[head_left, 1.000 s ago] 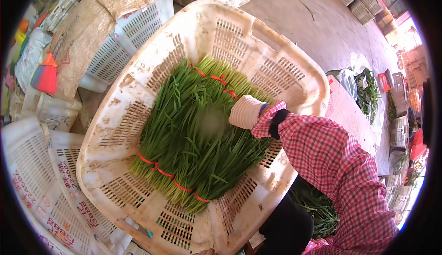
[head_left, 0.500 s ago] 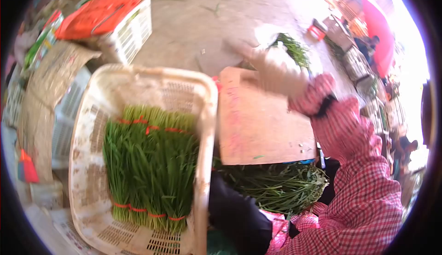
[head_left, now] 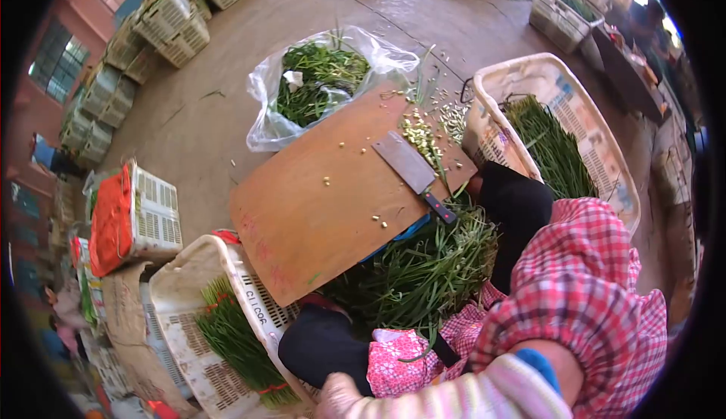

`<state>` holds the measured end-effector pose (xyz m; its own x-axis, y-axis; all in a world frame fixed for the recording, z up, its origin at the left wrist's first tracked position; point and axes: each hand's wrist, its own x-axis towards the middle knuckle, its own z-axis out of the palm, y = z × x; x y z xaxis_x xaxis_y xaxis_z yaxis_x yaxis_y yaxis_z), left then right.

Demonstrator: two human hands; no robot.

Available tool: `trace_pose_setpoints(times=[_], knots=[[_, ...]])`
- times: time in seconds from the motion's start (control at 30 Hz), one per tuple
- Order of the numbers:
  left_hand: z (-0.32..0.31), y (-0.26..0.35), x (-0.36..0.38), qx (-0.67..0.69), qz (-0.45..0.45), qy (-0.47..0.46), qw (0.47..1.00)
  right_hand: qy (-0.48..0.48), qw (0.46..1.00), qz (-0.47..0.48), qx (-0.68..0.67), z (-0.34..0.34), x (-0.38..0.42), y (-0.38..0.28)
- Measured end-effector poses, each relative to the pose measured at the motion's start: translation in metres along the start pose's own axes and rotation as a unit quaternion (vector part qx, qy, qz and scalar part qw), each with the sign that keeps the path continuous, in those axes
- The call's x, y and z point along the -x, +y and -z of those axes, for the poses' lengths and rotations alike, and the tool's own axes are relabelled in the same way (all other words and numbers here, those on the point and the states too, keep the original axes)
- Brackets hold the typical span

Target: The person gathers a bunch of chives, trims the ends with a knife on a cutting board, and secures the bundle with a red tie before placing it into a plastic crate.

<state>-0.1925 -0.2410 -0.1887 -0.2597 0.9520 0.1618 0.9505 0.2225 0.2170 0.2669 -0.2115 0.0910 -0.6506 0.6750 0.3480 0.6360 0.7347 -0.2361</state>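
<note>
1. Reaching down and across the lap, the gloved right hand [head_left: 340, 404] sits at the bottom edge of the view, just beside the near rim of the white crate [head_left: 178, 321]. Its fingers are cut off by the frame, so I cannot tell whether they are apart, together or gripping anything. The left hand is out of view.
2. The bundled chives [head_left: 238, 343] lie flat in that crate, side by side and bound with red ties [head_left: 268, 389]. This probably keeps the stalks straight and lets the bundles pack closely.
3. A heap of loose chives [head_left: 423, 275] rests on the person's lap under the near edge of the wooden board [head_left: 318, 200], within easy reach.
4. The cleaver [head_left: 412, 168] lies flat on the board with its handle towards the person, parked rather than held. Cut ends [head_left: 420, 131] are scattered beyond it.
5. A clear plastic bag [head_left: 265, 116] of green trimmings stands open at the far edge of the board. A second crate [head_left: 605, 154] with more chives stands to the right.
6. Half a second earlier the right hand was raised over the far corner of the board. Now it is low, near the packed crate, and the view has swung so that the crate sits at the lower left.
</note>
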Motion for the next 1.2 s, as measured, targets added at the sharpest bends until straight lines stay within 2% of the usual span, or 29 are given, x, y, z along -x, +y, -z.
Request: trace_pose_setpoints(times=[0.03,0.1,0.13,0.17,0.23,0.27,0.3,0.33,0.37,0.4,0.43,0.5,0.53,0.6,0.63,0.67,0.7,0.73,0.77,0.8,0.83,0.87,0.97,1.0,1.07,1.13,1.2], knots=[[0.021,0.041,-0.012,0.104,0.002,0.044,0.994,-0.013,1.0,0.003,-0.005,0.006,0.014,-0.007],[0.042,0.097,-0.033,0.088,-0.043,0.058,0.994,-0.023,0.999,-0.029,-0.007,0.023,0.048,-0.005],[0.053,0.121,-0.045,0.073,-0.08,0.068,0.992,-0.028,0.997,-0.07,-0.013,0.04,0.061,0.005],[0.063,0.14,-0.056,0.056,-0.117,0.073,0.989,-0.056,0.987,-0.153,-0.014,0.067,0.077,0.013],[0.077,0.178,-0.079,0.022,-0.187,0.077,0.979,0.159,0.949,-0.27,-0.024,0.024,0.164,0.047],[0.07,0.199,-0.102,0.192,-0.21,0.074,0.956,0.149,0.932,-0.311,0.11,0.045,0.177,0.047],[0.063,0.221,-0.121,0.357,-0.226,0.071,0.904,0.161,0.92,-0.346,0.09,0.042,0.2,0.047],[0.065,0.249,-0.121,0.386,-0.232,0.019,0.893,0.173,0.897,-0.407,0.01,0.038,0.218,0.04],[0.065,0.276,-0.12,0.411,-0.237,-0.036,0.879,0.189,0.882,-0.428,-0.056,0.031,0.232,0.033],[0.062,0.3,-0.115,0.357,-0.295,-0.038,0.885,0.202,0.863,-0.447,-0.121,0.022,0.242,0.026],[0.051,0.322,-0.112,0.451,-0.255,-0.117,0.847,0.217,0.849,-0.46,-0.141,0.011,0.249,0.019],[0.043,0.353,-0.089,0.412,-0.321,-0.202,0.828,0.233,0.823,-0.488,-0.172,-0.007,0.256,0.007],[0.033,0.356,-0.086,0.369,-0.329,-0.276,0.824,0.236,0.817,-0.497,-0.172,-0.013,0.259,0.0],[0.005,0.355,-0.064,0.361,-0.353,-0.315,0.804,0.261,0.751,-0.548,-0.258,-0.022,0.269,-0.013],[-0.011,0.35,-0.057,0.367,-0.379,-0.301,0.794,0.303,0.679,-0.581,-0.331,-0.024,0.274,-0.021],[-0.022,0.344,-0.049,0.376,-0.404,-0.289,0.783,0.305,0.672,-0.594,-0.32,-0.027,0.28,-0.027],[-0.025,0.336,-0.046,0.366,-0.337,-0.351,0.793,0.354,0.625,-0.613,-0.329,-0.03,0.285,-0.033],[-0.027,0.33,-0.04,0.412,-0.262,-0.426,0.762,0.404,0.578,-0.623,-0.339,-0.032,0.288,-0.036],[-0.029,0.331,-0.031,0.42,-0.262,-0.432,0.754,0.439,0.54,-0.629,-0.347,-0.036,0.285,-0.039],[-0.032,0.33,-0.023,0.428,-0.264,-0.432,0.749,0.456,0.545,-0.619,-0.335,-0.046,0.282,-0.038],[-0.043,0.326,-0.016,0.418,-0.222,-0.444,0.761,0.377,0.655,-0.6,-0.263,-0.053,0.276,-0.033],[-0.048,0.322,-0.014,0.393,-0.228,-0.45,0.769,0.29,0.748,-0.568,-0.182,-0.059,0.266,-0.027],[-0.058,0.326,-0.003,0.371,-0.276,-0.428,0.776,0.058,0.865,-0.481,-0.13,-0.112,0.21,-0.001],[-0.051,0.331,0.0,0.355,-0.292,-0.418,0.783,-0.007,0.892,-0.434,-0.124,-0.144,0.191,0.01],[-0.038,0.337,0.001,0.312,-0.342,-0.38,0.801,-0.114,0.908,-0.387,-0.116,-0.221,0.15,0.029],[-0.035,0.329,-0.003,0.32,-0.36,-0.345,0.806,-0.15,0.918,-0.36,-0.069,-0.273,0.127,0.035],[-0.032,0.317,-0.006,0.318,-0.359,-0.322,0.816,-0.227,0.902,-0.366,-0.03,-0.336,0.122,0.04]])
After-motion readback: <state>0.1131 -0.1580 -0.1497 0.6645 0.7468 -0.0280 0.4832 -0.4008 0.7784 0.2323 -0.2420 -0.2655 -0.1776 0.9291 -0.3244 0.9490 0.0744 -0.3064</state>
